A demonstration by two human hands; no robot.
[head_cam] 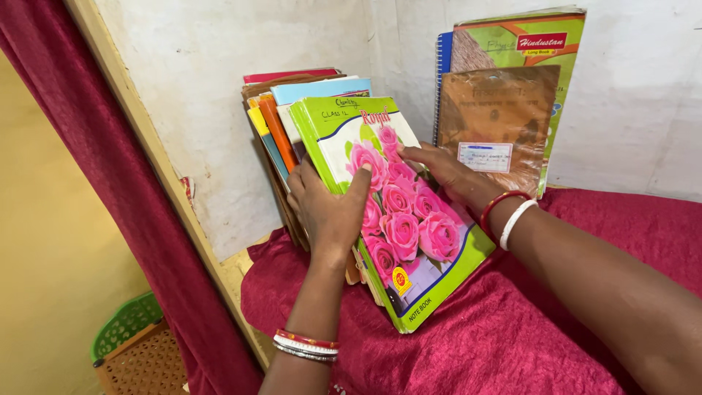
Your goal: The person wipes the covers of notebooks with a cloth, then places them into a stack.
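Observation:
A green notebook with pink roses on its cover (409,219) leans at the front of a slanted stack of notebooks (281,124) on a red cloth. My left hand (329,208) grips the left edge of the green notebook, thumb lying across the cover. My right hand (442,172) rests flat on the cover's upper right edge, fingers pointing left. Both wrists carry red and white bangles.
A second pile of books (504,110), with a brown-covered spiral one in front, leans against the white wall at the back right. The red cloth (512,329) covers the surface. A dark red curtain (110,183) hangs at left, with a green and brown basket (135,344) below.

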